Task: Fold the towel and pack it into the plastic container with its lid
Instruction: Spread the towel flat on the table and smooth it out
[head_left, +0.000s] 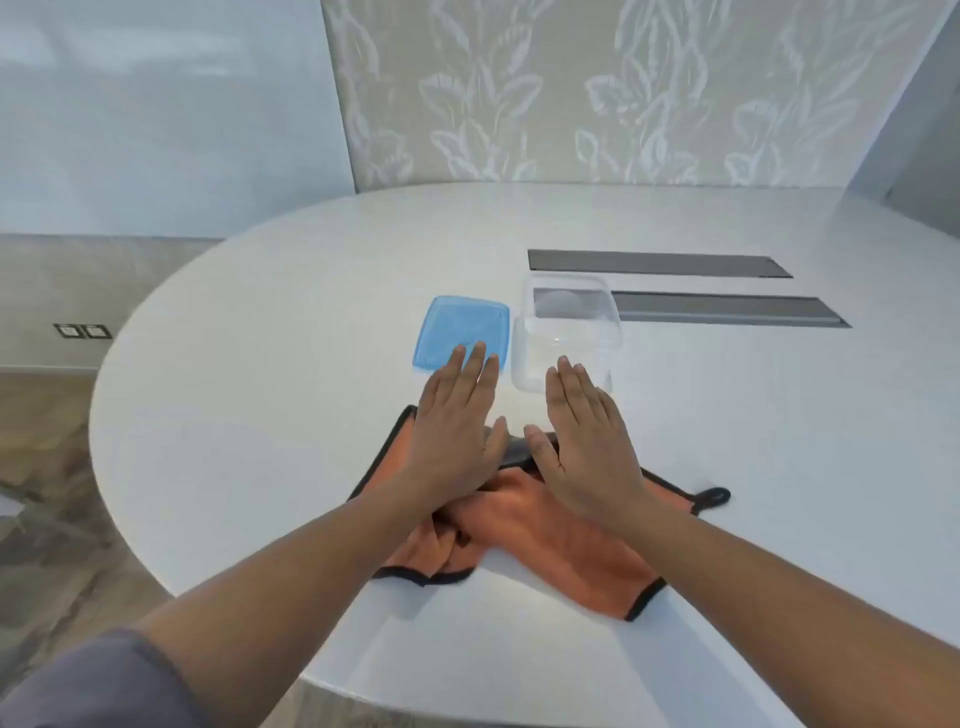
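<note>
White table (260, 364): orange towel (545, 525) under both flat hands' fingers (470, 374).

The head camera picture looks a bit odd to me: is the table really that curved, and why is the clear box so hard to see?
In the head view, the wide lens bends the table edge and the walls; the clear container nearly vanishes against the bright white top, marked mostly by faint glare; light is soft, shadows weak under the towel; both hands, left hand and right hand, look slightly blurred.
</note>
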